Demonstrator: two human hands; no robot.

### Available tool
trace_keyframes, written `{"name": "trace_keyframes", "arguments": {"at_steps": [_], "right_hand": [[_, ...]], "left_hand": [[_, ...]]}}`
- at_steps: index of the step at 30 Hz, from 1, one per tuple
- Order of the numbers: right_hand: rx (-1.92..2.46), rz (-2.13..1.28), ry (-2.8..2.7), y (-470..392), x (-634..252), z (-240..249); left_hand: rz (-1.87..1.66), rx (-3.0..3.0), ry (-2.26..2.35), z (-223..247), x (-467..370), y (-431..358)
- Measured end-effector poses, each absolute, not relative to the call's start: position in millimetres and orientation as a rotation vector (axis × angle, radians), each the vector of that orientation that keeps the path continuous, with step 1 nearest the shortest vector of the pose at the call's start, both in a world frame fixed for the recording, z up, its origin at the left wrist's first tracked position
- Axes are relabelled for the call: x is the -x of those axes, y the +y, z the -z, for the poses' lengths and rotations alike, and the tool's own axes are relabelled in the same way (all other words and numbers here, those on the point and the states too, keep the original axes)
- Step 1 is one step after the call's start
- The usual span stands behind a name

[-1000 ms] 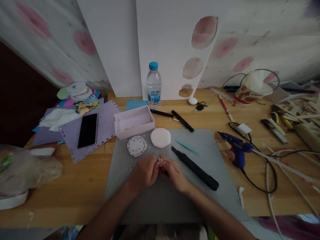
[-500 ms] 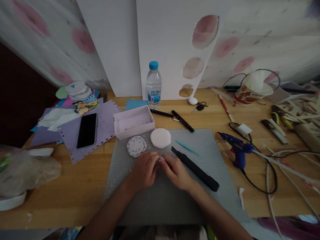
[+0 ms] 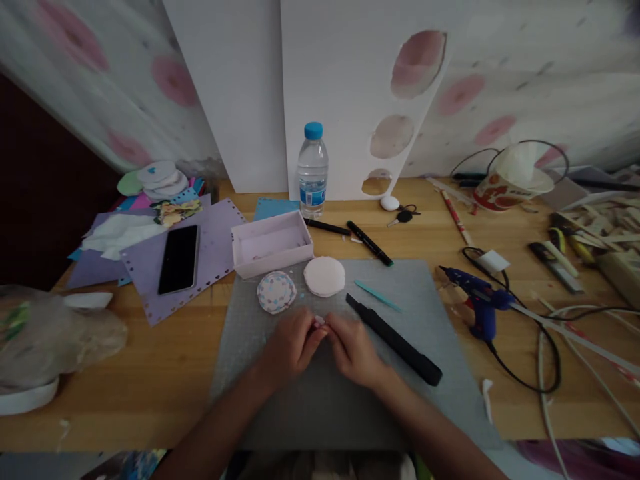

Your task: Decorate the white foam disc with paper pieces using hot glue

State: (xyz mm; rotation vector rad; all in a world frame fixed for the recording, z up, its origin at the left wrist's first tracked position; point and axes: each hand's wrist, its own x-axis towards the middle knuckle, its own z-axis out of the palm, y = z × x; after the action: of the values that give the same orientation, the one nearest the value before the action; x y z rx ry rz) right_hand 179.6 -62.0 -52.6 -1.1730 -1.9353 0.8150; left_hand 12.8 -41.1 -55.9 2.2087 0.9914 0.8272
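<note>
My left hand (image 3: 290, 343) and my right hand (image 3: 354, 348) meet fingertip to fingertip over the grey cutting mat (image 3: 320, 413). Between them they pinch a small pale piece (image 3: 319, 323), mostly covered by the fingers. Just beyond my left hand lies a patterned round piece (image 3: 277, 292), and a plain pinkish-white round piece (image 3: 325, 277) lies beyond both hands. A black cutter (image 3: 400, 343) rests to the right of my right hand, with a thin teal tool (image 3: 378, 295) above it.
An open pale box (image 3: 273, 245) sits behind the mat, near a water bottle (image 3: 313, 173) and black markers (image 3: 370, 243). At left are a phone (image 3: 179, 260) and a plastic bag (image 3: 55, 333). At right, a blue glue gun (image 3: 477, 297) lies among cables.
Both hands have shifted their pinch on the small piece, and the left fingers are more curled. The whole view has moved slightly, so objects appear a little farther right.
</note>
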Motion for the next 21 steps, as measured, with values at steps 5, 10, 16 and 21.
{"name": "trace_keyframes", "arguments": {"at_steps": [5,10,16,21], "right_hand": [[1.108,-0.987,-1.753,-64.6,-175.3,56.7],[1.118,-1.153,-1.638,-63.5,-174.0,50.3],[1.14,-1.329,-1.479,-61.0,-174.1,39.9],[1.312,-0.998,-1.139,-58.6,-189.2,35.0]], "left_hand": [[-0.881,-2.295,0.982,58.4,-13.1,-41.4],[-0.936,-2.292,0.953,55.0,-13.2,-41.0],[-0.945,-2.154,0.928,50.0,-12.9,-40.6],[-1.048,-1.867,1.059,22.0,10.9,-36.6]]}}
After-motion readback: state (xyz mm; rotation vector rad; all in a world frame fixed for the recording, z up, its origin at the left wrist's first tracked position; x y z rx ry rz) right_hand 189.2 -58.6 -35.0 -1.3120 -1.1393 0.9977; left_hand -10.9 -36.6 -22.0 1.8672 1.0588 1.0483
